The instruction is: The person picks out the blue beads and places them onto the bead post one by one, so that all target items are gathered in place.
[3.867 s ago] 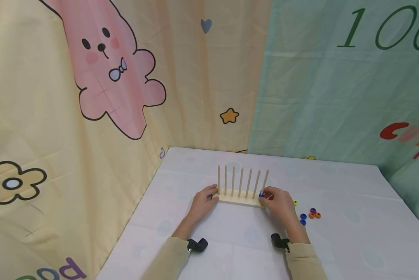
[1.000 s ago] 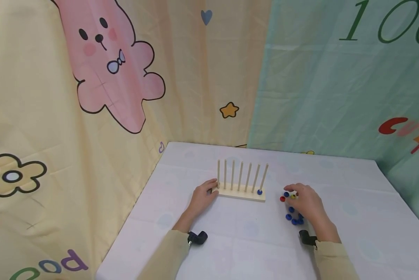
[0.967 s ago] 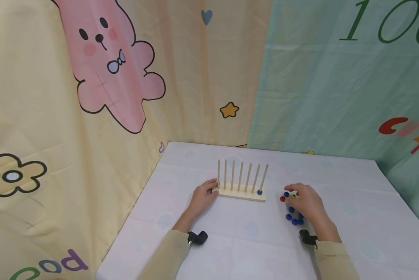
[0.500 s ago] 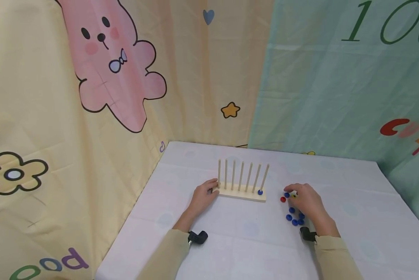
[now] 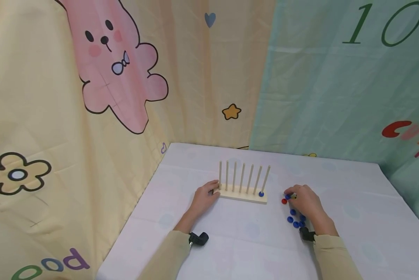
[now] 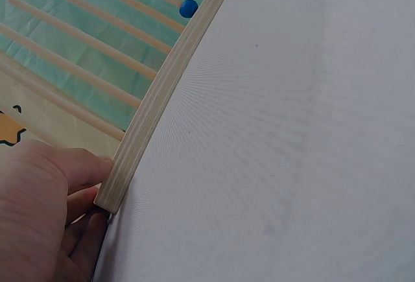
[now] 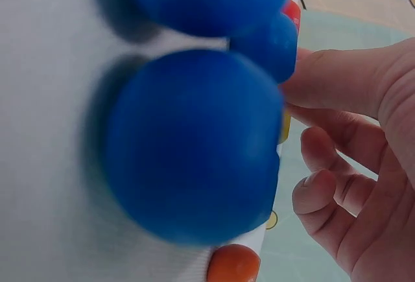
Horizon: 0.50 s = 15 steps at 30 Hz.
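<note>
My left hand (image 5: 203, 199) grips the left end of a wooden peg stand (image 5: 244, 197), thumb on the front of the base. Upright pegs stand in a row on it; a blue bead (image 5: 261, 194) sits low on the rightmost one. To the right of the stand, my right hand (image 5: 305, 201) pinches another blue bead (image 5: 288, 197) between thumb and index finger, at table level. Beside it lie a red bead (image 5: 284, 201) and a yellow bead (image 5: 294, 196), partly hidden by the fingers. In the right wrist view, a blue bead (image 7: 194, 149) looms large before the hand.
Several loose blue beads (image 5: 290, 219) lie on the white-covered table (image 5: 230, 241) below my right hand. An orange bead (image 7: 233, 264) shows in the right wrist view. Patterned curtains (image 5: 195, 77) hang behind the table.
Earlier my right hand was at the rightmost peg with a blue bead; it has let go and moved right to the loose beads. Lately its fingers have closed in on one. The left hand stays put.
</note>
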Available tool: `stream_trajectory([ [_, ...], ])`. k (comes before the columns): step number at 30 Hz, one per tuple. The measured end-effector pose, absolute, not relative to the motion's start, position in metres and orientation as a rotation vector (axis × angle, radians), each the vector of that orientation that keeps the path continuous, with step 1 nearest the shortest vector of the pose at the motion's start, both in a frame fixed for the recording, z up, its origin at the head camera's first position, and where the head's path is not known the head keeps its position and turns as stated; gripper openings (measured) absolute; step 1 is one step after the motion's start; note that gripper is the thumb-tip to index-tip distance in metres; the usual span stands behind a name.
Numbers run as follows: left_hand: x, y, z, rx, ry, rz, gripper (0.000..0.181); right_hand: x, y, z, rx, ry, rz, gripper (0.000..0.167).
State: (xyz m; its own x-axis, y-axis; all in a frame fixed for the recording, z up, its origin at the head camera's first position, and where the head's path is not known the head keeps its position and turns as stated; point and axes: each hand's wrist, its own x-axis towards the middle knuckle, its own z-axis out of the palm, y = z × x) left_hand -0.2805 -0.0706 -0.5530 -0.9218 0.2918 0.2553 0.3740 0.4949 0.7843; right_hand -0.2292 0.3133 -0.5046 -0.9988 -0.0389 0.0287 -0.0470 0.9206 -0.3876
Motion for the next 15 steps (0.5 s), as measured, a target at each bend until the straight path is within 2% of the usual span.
stream_trajectory([
  [15, -0.279, -0.071, -0.551, -0.589, -2.646, -1.421, 0.038, -0.226, 0.31, -0.491, 0.012, -3.028, 0.608, 0.026],
])
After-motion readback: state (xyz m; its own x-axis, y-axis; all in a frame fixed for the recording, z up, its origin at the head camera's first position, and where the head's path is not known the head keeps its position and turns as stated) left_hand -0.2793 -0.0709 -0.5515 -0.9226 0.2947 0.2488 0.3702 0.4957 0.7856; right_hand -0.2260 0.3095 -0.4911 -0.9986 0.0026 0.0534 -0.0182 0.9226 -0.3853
